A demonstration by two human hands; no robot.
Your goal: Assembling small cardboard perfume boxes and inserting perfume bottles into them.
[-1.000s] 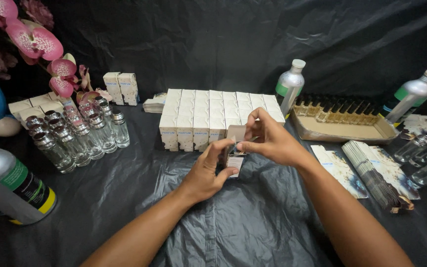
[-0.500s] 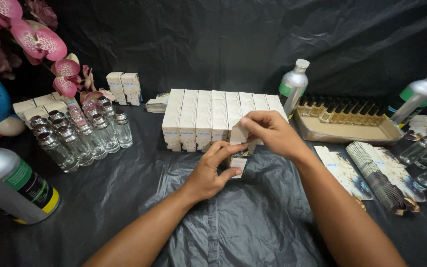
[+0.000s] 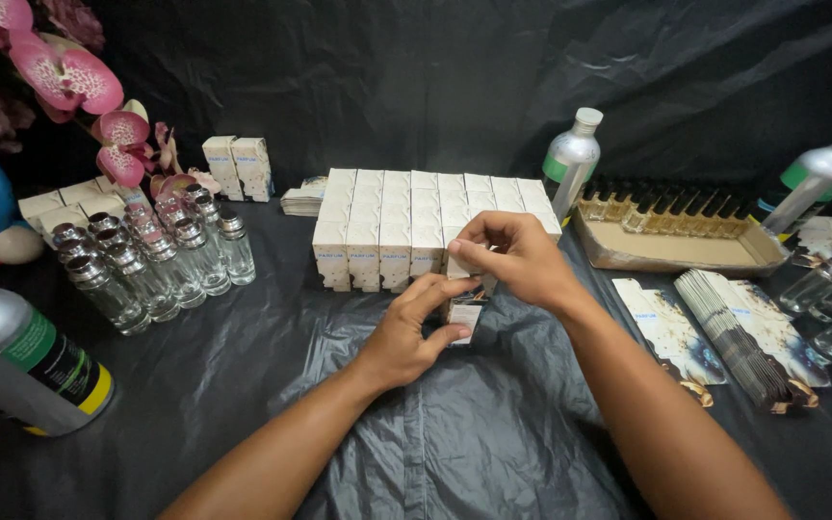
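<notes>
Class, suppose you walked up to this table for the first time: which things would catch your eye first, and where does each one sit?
At the centre, the left hand and right hand grip a small cream box above the black plastic sheet. Just behind them stands a tidy block of matching boxes. Pink orchid flowers fill the far left corner, above a cluster of clear glass bottles.

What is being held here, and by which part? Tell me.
A small cream box: the left hand grips its lower body, the right hand pinches its top end.
</notes>
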